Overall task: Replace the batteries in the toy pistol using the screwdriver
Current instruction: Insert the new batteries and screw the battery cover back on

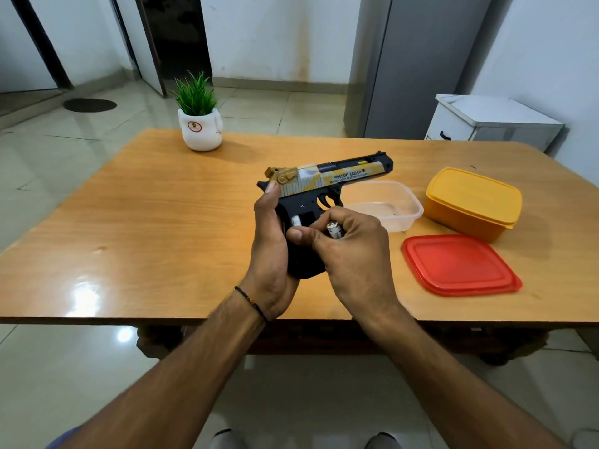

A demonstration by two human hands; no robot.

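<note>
The toy pistol [327, 179] is held above the middle of the wooden tabletop [146, 222], its muzzle directed to the right and slightly away. The slide is patterned in tan and white and is marked "DESERT EAGLE"; the frame is black.

The black handle is gripped by the left hand [270, 251], whose fingers are wrapped round it from behind, with the thumb raised against the rear of the slide. A dark cord is worn on that wrist.

An open recess is seen in the side of the handle, and one seated battery [295, 221] is visible at its upper end. A second battery [334, 230] is pinched by the right hand [353, 251], the thumb and curled fingers being clamped on it just beside the recess.

Containers noted:
- A clear tub [411, 215] stands uncovered on the tabletop behind the right hand. A small dark item is discernible on its floor, but it cannot be identified.
- A yellow tub [473, 202] stands to the right of the clear one, close beside it, and is covered by a matching yellow lid. The walls are opaque and the contents cannot be seen.
- A red lid [460, 264] lies flat on the tabletop in front of the yellow tub, on no container.

A potted plant [201, 124] in a white pot stands near the far left edge of the tabletop, well apart from the tubs.
</note>
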